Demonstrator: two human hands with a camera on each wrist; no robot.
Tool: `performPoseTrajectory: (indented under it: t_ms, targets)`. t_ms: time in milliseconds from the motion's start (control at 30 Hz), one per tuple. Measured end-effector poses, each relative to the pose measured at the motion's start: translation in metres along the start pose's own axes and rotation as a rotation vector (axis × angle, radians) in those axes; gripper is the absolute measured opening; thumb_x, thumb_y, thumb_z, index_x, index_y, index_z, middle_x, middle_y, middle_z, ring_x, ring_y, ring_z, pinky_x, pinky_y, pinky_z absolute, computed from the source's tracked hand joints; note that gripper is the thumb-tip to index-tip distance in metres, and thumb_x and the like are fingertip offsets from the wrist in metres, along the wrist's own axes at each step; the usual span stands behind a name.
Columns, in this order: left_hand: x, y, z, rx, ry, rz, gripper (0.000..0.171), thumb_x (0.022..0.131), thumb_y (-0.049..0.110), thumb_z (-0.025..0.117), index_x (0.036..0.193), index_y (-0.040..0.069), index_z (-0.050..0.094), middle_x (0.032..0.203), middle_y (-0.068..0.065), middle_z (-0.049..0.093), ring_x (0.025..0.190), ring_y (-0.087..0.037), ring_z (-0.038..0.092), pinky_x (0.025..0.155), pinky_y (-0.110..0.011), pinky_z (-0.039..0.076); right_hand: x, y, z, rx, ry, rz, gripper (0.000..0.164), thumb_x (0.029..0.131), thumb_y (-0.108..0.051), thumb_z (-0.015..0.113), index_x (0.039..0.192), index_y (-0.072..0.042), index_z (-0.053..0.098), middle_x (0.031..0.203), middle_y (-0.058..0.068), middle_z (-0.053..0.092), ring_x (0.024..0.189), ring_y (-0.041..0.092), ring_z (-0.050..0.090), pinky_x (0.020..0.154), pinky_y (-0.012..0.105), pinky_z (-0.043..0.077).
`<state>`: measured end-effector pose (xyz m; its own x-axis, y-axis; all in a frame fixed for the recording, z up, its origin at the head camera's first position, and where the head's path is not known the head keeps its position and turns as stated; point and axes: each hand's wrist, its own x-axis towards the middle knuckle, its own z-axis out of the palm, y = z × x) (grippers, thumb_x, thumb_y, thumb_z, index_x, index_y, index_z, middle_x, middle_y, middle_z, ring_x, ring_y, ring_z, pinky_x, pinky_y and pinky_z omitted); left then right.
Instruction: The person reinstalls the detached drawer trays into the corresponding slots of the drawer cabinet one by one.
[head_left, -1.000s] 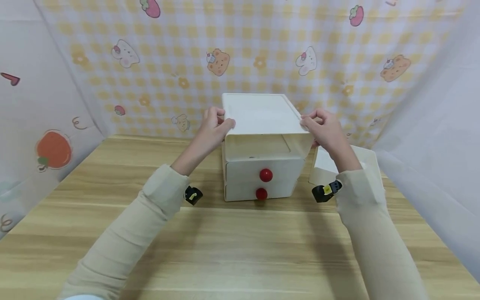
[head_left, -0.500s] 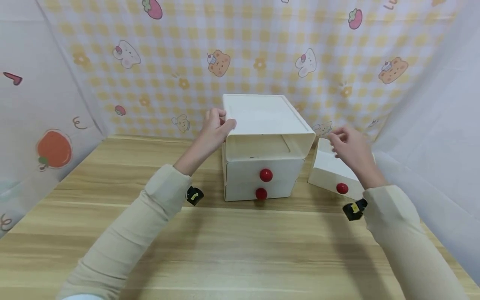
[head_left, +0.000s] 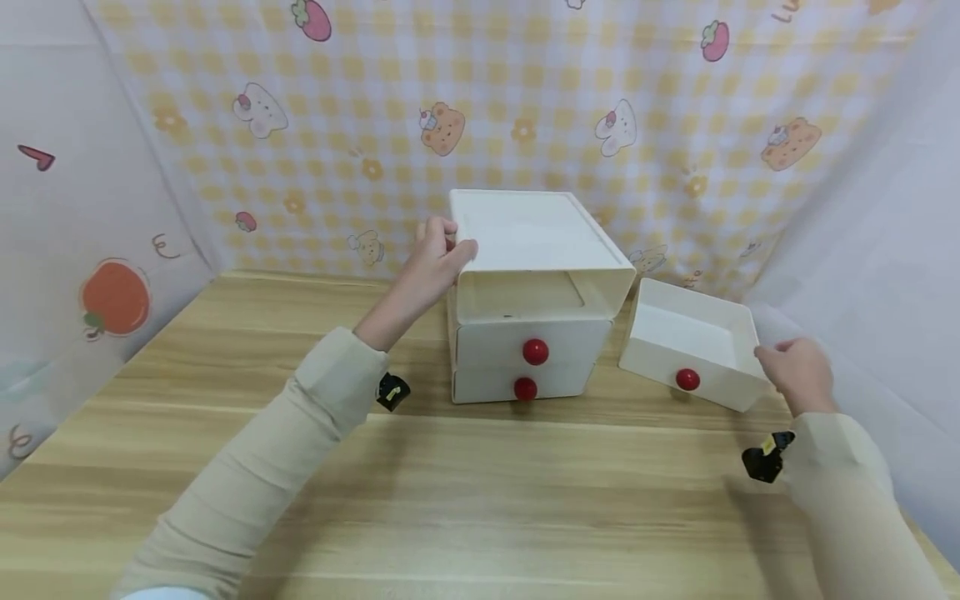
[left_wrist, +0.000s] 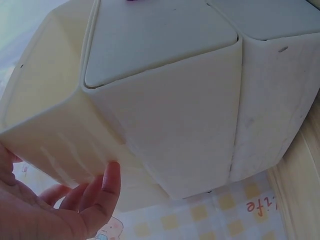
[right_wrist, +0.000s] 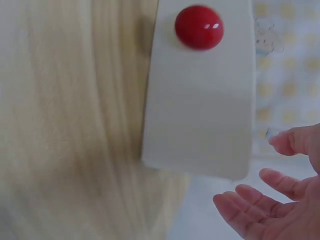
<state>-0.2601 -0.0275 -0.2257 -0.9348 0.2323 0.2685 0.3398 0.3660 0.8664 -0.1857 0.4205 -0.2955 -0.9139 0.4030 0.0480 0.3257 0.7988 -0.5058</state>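
Observation:
A white stack of drawer units stands at the middle back; two lower drawers with red knobs are closed. Its top drawer casing has an open front with no drawer inside. My left hand holds this casing at its left side, thumb on the upper edge and fingers against the side wall. To the right, a loose white drawer with a red knob rests on the table. My right hand is beside the drawer's right front corner, fingers apart from it in the right wrist view.
The wooden table runs to a yellow checked cloth behind. White cloth hangs close on the right, beside the loose drawer. A black wrist camera sits under each wrist.
My right hand has let go of the casing's right edge and moved right and down to the loose drawer's right corner. My left hand stays on the casing.

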Motion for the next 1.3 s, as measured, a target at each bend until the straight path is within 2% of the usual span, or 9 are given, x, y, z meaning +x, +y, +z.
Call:
performPoseTrajectory:
  t_ms: [100,167,267,400,467,533,767,1000,1300]
  targets:
    - [-0.001,0.002,0.001,-0.01,0.0,-0.001,0.043,0.087,0.027,0.046,0.117,0.0,0.033,0.12,-0.013,0.03,0.086,-0.02,0.046,0.071,-0.027,0.044,-0.001,0.013,0.003,0.049,-0.04,0.006,0.055,0.093,-0.025,0.042,0.117,0.025,0.044,0.111,0.043,0.048,0.063,0.026,0.061,0.055,0.035,0.055]
    - [0.0,0.003,0.001,-0.015,0.0,-0.001,0.041,0.088,0.027,0.046,0.116,0.0,0.033,0.12,-0.013,0.029,0.088,-0.021,0.045,0.072,-0.027,0.044,0.0,0.02,0.005,0.089,-0.072,0.028,0.06,0.094,-0.027,0.042,0.121,0.026,0.038,0.119,0.045,0.042,0.063,0.023,0.063,0.058,0.035,0.057]
    - [0.0,0.003,0.001,-0.011,0.002,-0.005,0.041,0.088,0.027,0.046,0.116,0.0,0.033,0.12,-0.013,0.03,0.092,-0.021,0.045,0.075,-0.027,0.043,0.002,0.026,0.01,0.152,-0.085,0.057,0.061,0.094,-0.027,0.044,0.122,0.027,0.037,0.107,0.043,0.05,0.055,0.013,0.062,0.057,0.031,0.057]
    - [-0.001,0.002,0.0,-0.004,0.009,-0.016,0.042,0.088,0.027,0.046,0.117,0.0,0.033,0.12,-0.013,0.03,0.097,-0.022,0.043,0.078,-0.028,0.042,0.004,0.03,0.014,0.25,-0.099,0.069,0.06,0.093,-0.023,0.046,0.122,0.028,0.035,0.069,0.016,0.061,0.049,0.01,0.062,0.055,0.03,0.057]
    - [-0.001,0.001,-0.001,-0.004,0.01,-0.016,0.042,0.088,0.027,0.046,0.117,0.0,0.033,0.12,-0.013,0.03,0.099,-0.022,0.042,0.079,-0.028,0.042,0.005,0.03,0.015,0.284,-0.103,0.062,0.058,0.092,-0.02,0.046,0.122,0.029,0.035,0.065,0.003,0.061,0.049,0.01,0.063,0.055,0.03,0.057]
    - [-0.001,0.0,-0.001,-0.007,0.012,-0.013,0.041,0.088,0.027,0.046,0.116,0.0,0.033,0.12,-0.013,0.03,0.1,-0.021,0.041,0.079,-0.028,0.041,0.005,0.029,0.015,0.292,-0.102,0.059,0.055,0.092,-0.017,0.046,0.121,0.029,0.036,0.065,0.002,0.061,0.049,0.012,0.064,0.056,0.032,0.057]
    - [-0.001,0.001,0.0,-0.011,0.014,-0.001,0.043,0.087,0.027,0.047,0.118,-0.001,0.033,0.12,-0.013,0.03,0.099,-0.021,0.041,0.079,-0.028,0.041,0.003,0.022,0.013,0.146,-0.061,0.046,0.045,0.088,-0.011,0.045,0.115,0.026,0.047,0.073,0.028,0.065,0.05,0.021,0.066,0.056,0.036,0.057]
    - [0.0,0.002,0.0,0.002,0.015,0.006,0.049,0.088,0.028,0.046,0.125,-0.002,0.033,0.12,-0.015,0.032,0.096,-0.022,0.043,0.079,-0.029,0.042,-0.002,0.018,0.015,0.05,-0.019,-0.033,0.039,0.088,-0.012,0.045,0.1,0.024,0.055,0.058,0.015,0.064,0.047,0.021,0.065,0.051,0.033,0.055]
    - [0.0,0.002,0.0,-0.008,0.011,-0.001,0.048,0.087,0.028,0.045,0.123,0.0,0.032,0.119,-0.014,0.031,0.098,-0.022,0.042,0.079,-0.029,0.042,-0.004,0.014,0.007,0.06,-0.026,-0.096,0.035,0.092,-0.012,0.045,0.099,0.021,0.054,0.063,0.014,0.065,0.049,0.022,0.065,0.06,0.043,0.056]
